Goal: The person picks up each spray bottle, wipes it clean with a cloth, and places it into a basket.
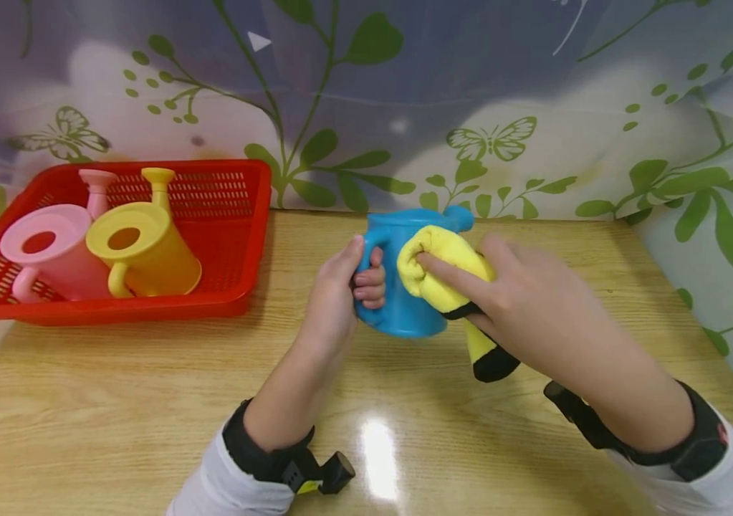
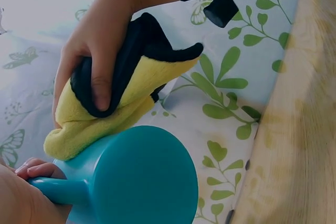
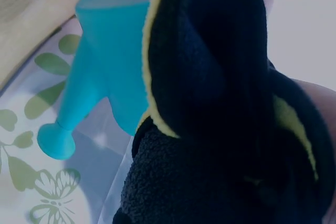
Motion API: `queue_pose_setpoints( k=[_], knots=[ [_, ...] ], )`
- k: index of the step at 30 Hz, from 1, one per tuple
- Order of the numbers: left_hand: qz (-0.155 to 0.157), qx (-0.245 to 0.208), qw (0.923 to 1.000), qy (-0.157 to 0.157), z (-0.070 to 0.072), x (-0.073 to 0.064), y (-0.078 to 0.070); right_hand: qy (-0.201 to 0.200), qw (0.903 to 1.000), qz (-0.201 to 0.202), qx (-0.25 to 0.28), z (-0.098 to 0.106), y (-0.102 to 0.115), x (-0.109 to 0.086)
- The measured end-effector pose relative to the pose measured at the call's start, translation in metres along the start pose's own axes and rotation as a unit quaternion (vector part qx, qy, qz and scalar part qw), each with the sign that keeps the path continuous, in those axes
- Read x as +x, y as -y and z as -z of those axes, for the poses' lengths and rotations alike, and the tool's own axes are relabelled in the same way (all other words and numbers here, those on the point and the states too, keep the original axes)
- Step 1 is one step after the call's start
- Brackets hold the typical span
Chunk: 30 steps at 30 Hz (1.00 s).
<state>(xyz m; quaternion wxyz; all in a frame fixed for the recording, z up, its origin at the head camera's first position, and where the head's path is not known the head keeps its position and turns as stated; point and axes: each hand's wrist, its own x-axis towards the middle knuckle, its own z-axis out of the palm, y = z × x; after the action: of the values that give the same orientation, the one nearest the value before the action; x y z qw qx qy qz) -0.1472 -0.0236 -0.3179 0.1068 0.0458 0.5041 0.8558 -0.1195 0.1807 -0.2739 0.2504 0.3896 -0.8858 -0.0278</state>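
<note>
A blue watering can is held up over the table, its spout pointing to the far right. My left hand grips its handle, fingers curled round the loop. In my right hand is a bunched yellow and black cloth, laid against the can's side. The left wrist view shows the can's round base with the cloth folded under the right thumb. From the right wrist, the cloth's dark side fills much of the view and covers part of the can.
A red plastic basket stands on the left of the wooden table. Inside it are a pink watering can and a yellow watering can. A patterned curtain with green leaves closes off the back and sides.
</note>
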Motion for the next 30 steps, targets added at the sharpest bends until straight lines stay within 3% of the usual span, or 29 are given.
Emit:
queue_pose_setpoints(
  k=[6,14,24,30],
  knots=[
    [-0.002,-0.010,0.9999,-0.013,0.000,0.001,-0.004,0.011,0.9984,0.048,-0.026,-0.003,0.005,-0.007],
    [-0.012,-0.010,0.9992,-0.037,0.007,-0.002,-0.006,0.021,0.9944,0.103,-0.013,-0.012,0.017,-0.017],
    [-0.011,-0.009,0.9992,-0.036,0.007,-0.001,-0.007,0.059,0.9916,0.115,-0.001,0.000,0.023,-0.023],
    [-0.017,-0.008,0.9995,-0.024,0.007,-0.001,-0.006,0.039,0.9911,0.127,0.007,0.002,0.016,-0.023]
  ],
)
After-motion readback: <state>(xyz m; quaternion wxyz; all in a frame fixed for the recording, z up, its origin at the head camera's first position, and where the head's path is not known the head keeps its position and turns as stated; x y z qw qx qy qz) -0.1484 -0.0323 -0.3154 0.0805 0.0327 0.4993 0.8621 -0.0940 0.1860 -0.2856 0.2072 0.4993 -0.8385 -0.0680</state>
